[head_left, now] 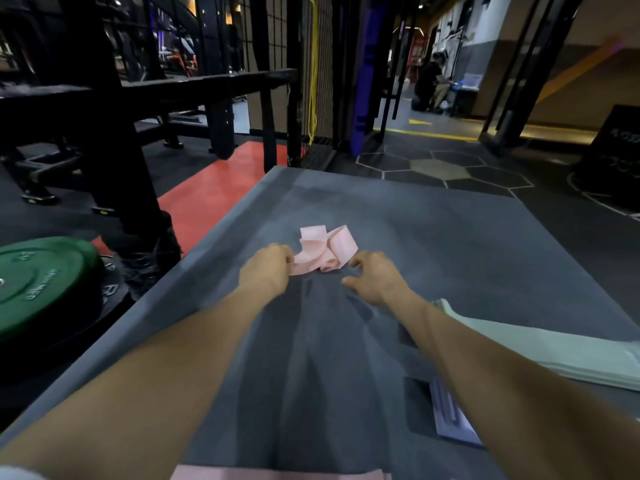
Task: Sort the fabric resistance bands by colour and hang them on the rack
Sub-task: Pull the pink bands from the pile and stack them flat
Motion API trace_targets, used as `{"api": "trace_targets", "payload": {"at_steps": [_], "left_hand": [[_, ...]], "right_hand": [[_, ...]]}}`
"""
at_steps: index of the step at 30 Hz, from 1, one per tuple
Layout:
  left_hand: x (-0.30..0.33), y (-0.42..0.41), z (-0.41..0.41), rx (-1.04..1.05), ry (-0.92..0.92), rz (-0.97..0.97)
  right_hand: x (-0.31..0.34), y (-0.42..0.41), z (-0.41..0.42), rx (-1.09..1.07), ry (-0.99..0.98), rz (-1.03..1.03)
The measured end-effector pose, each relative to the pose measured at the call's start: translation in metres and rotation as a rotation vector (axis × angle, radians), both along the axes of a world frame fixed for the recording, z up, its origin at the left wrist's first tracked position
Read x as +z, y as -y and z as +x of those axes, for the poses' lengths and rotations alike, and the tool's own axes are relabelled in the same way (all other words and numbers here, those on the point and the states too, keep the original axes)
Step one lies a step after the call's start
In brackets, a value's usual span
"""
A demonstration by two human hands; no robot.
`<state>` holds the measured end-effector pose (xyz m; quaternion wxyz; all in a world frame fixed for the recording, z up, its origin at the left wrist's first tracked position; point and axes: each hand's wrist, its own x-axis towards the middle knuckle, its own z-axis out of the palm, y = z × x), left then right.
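Right now we are gathering the crumpled pink band, which is lying at the centre of the frame on the grey mat, and doing this well probably means teasing the loops apart before lifting, so that one band is not dragging another along with it.

Going left to right: our left hand is reaching in from the lower left with the forearm stretched long and low over the mat. Its fingers are curling round the near left corner of the pink band and pinching it. We are judging that this hold should stay as the anchor while the other hand works the folds loose.

Our right hand is coming in from the lower right, hovering just beside the band's right edge. Its fingers are spread and only lightly bent, holding nothing, with the thumb pointing toward the left hand. Whether the fingertips are touching the fabric we cannot tell.

Further right, a pale green stack is lying flat under our right forearm, a lilac stack is showing below it, and a pink strip is lying at the bottom edge, so the sorting by colour appears to be well along. No hanging rack for the bands is clearly showing.
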<state>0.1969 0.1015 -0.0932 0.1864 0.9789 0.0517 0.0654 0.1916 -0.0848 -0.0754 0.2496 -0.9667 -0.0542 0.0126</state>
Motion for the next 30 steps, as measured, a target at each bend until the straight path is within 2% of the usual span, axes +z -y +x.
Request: {"api": "trace_targets", "payload": {"at_steps": [5, 14, 22, 30], "left_hand": [[0.025, -0.005, -0.033, -0.107, -0.014, -0.174], [0.134, 0.005, -0.112, -0.271, 0.111, -0.748], [0.202, 0.02, -0.156, -0.277, 0.215, -0.892], [0.255, 0.024, -0.204, -0.245, 0.355, -0.942]], "right_hand": [[0.014, -0.004, -0.03, 0.0, 0.003, 0.081], [0.082, -0.019, -0.101, 0.1, 0.038, 0.193], [0.149, -0.021, -0.151, 0.18, 0.11, 0.352], [0.192, -0.017, -0.192, 0.172, 0.144, 0.793]]}}
